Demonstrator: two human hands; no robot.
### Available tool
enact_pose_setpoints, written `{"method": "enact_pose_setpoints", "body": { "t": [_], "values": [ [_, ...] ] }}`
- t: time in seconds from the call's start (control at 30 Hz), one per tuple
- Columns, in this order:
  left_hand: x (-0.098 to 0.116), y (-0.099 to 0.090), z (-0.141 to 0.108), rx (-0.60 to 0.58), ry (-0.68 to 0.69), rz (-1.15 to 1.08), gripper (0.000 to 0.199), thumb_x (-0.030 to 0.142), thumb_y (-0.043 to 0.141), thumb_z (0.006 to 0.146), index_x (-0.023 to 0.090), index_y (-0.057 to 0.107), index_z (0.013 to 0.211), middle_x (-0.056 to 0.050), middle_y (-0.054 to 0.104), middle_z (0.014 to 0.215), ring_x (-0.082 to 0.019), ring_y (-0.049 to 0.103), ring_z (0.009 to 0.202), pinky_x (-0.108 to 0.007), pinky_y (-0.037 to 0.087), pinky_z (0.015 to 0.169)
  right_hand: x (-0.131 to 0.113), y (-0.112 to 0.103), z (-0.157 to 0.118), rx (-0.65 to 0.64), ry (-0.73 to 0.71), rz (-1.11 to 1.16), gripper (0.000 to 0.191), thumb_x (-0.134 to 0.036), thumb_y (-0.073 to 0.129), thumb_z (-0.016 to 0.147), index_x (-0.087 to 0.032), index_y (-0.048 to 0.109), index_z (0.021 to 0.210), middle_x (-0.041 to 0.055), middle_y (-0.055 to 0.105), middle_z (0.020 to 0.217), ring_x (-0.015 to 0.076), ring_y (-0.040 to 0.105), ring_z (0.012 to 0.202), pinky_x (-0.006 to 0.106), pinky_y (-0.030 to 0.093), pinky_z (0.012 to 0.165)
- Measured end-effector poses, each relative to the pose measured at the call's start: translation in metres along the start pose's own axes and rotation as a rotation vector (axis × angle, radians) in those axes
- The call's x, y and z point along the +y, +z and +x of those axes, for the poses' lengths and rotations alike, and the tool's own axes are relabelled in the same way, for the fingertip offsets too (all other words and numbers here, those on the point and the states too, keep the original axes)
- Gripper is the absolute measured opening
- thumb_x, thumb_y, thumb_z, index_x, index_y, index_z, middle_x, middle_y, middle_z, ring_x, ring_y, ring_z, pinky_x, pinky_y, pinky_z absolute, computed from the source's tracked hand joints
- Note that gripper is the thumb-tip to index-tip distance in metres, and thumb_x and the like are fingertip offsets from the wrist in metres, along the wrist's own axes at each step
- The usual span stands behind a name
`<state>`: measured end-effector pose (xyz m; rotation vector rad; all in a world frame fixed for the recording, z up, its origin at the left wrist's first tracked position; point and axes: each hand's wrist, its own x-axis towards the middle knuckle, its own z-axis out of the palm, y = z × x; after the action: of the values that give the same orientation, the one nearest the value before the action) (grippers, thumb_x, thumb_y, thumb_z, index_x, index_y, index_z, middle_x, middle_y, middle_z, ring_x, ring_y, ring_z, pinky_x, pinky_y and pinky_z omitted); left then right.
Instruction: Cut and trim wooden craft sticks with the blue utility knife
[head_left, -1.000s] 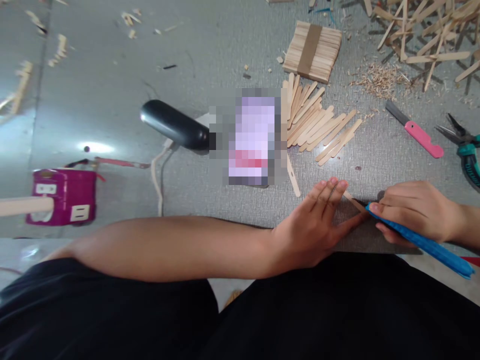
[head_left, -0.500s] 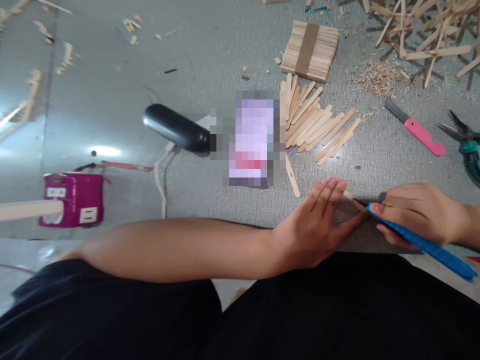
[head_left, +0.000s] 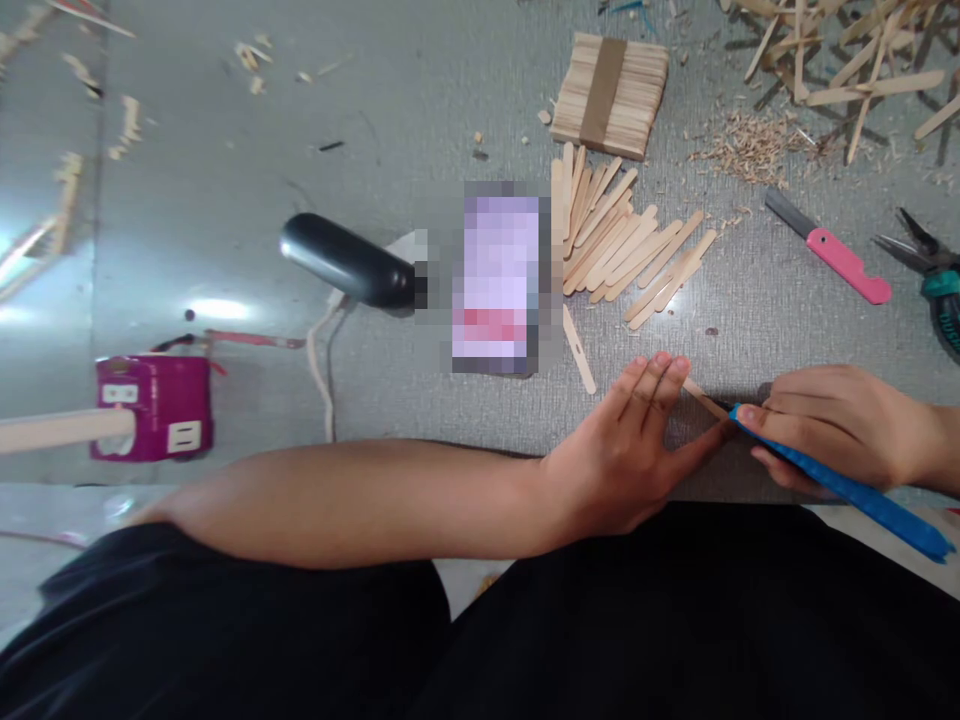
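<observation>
My left hand (head_left: 626, 450) lies low over the table's near edge, fingers stretched out and close together. Its fingertips and thumb hold a wooden craft stick (head_left: 702, 398) down against the tabletop, and part of that stick is hidden under the fingers. My right hand (head_left: 847, 420) is closed around a blue-handled craft knife (head_left: 862, 495), thumb along the handle. The knife's dark blade meets the stick right beside my left thumb. Beyond my hands lies a fan of loose craft sticks (head_left: 626, 240), and one notched stick (head_left: 579, 350) sits apart from them.
A banded bundle of sticks (head_left: 637, 95) lies behind a blurred-out phone (head_left: 495, 270). To the right are a pink folding saw (head_left: 844, 265), pliers (head_left: 937, 275), sawdust (head_left: 757, 140) and a stick heap (head_left: 862, 60). A black case (head_left: 349, 262) and purple box (head_left: 157, 400) are left.
The camera view has shifted slightly, so the table items sit a little further left. Both hands, the knife and the stick hold nearly the same position.
</observation>
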<state>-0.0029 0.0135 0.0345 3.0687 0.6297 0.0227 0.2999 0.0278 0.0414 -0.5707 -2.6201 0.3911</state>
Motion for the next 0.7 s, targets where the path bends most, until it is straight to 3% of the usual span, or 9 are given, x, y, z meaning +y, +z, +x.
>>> {"method": "enact_pose_setpoints", "body": {
  "t": [0.23, 0.7],
  "values": [
    [0.0, 0.0029, -0.0014, -0.024, -0.017, -0.049, 0.112, 0.053, 0.074, 0.098, 0.014, 0.015, 0.184, -0.038, 0.053, 0.171, -0.054, 0.058, 0.159, -0.066, 0.048, 0.128, 0.0, -0.0006, -0.0023, 0.009, -0.013, -0.029, 0.018, -0.018, 0.06, 0.111, -0.012, 0.064, 0.128, -0.0006, 0.07, 0.08, 0.018, 0.063, 0.067, 0.033, 0.047, 0.062],
    [-0.0016, -0.0024, 0.0003, -0.067, 0.008, -0.036, 0.11, 0.056, 0.075, 0.097, 0.014, 0.02, 0.183, -0.038, 0.055, 0.169, -0.055, 0.061, 0.157, -0.066, 0.052, 0.126, -0.0018, -0.0031, -0.0022, -0.008, -0.021, -0.041, 0.015, -0.018, 0.061, 0.11, -0.016, 0.068, 0.124, -0.0021, 0.07, 0.077, 0.0173, 0.061, 0.066, 0.032, 0.048, 0.059]
  ]
}}
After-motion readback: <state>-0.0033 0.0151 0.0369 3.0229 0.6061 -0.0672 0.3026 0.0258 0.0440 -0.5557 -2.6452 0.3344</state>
